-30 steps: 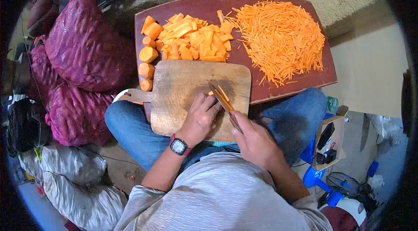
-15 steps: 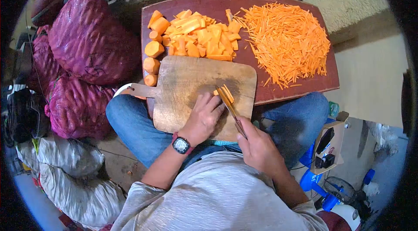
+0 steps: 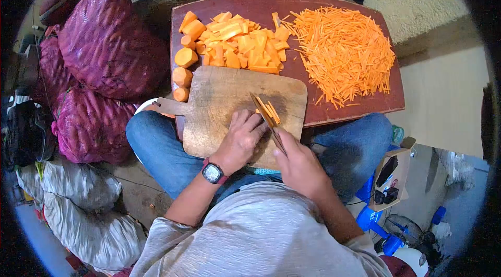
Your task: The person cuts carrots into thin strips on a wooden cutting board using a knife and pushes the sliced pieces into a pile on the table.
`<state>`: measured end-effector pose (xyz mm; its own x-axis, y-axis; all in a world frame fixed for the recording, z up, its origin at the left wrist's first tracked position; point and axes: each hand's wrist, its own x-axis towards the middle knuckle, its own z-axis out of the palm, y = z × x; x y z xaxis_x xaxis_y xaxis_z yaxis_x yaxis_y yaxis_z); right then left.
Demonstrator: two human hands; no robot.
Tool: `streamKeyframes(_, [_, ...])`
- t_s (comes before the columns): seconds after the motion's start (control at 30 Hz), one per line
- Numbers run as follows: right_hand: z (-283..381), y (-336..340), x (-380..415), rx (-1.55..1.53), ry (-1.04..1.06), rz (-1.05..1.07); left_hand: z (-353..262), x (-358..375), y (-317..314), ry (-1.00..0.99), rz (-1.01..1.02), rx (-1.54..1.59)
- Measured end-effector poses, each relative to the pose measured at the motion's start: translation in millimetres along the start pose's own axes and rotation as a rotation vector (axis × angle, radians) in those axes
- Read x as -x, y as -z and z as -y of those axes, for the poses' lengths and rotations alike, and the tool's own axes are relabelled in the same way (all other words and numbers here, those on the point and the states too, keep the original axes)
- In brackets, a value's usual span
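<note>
Left hand [image 3: 240, 138], fingers drawn narrow and curled, presses down on the board [image 3: 209, 102]; the fingertips are hidden, so whether they pinch a piece of carrot cannot be told. The right hand [image 3: 303, 166] is closed around the handle of a knife [image 3: 265, 113], its blade slanting just beside those fingers, which are probably tucked back to steady the food clear of the edge. A few carrot sticks [image 3: 274, 112] lie on the board against the blade's far side. The board spans the lap and the near edge of a dark red table [image 3: 250, 1], likely for a low, firm surface within reach. Beyond it, chunks [image 3: 186, 57], slices [image 3: 245, 44] and a large heap of shreds [image 3: 344, 55] sit from left to right, seemingly kept apart by cut. At left, purple mesh sacks [image 3: 112, 42] bulge with long, lumpy shapes (perhaps more carrots), above white sacks [image 3: 91, 240] whose contents are hidden. At right, an open cardboard box [image 3: 402, 175] holds dark objects too unclear to name.
</note>
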<state>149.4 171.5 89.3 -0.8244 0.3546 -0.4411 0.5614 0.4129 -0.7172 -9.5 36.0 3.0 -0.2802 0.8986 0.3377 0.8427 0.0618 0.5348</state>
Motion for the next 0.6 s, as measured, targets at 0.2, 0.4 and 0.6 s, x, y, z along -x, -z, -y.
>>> streamKeyframes(0.2, [-4.6,3.3,3.4,-0.03,0.166,-0.039,-4.3,4.0,-2.6,0.04,-0.047,-0.008])
streamKeyframes(0.4, [-14.8,-2.5,10.0,-0.056,0.09,-0.004,-7.6,0.2,2.3,0.037,-0.007,-0.007])
streamKeyframes(0.6, [-6.9,-1.9,0.0,0.031,0.301,-0.054,-5.3,4.5,2.6,0.005,0.016,-0.074])
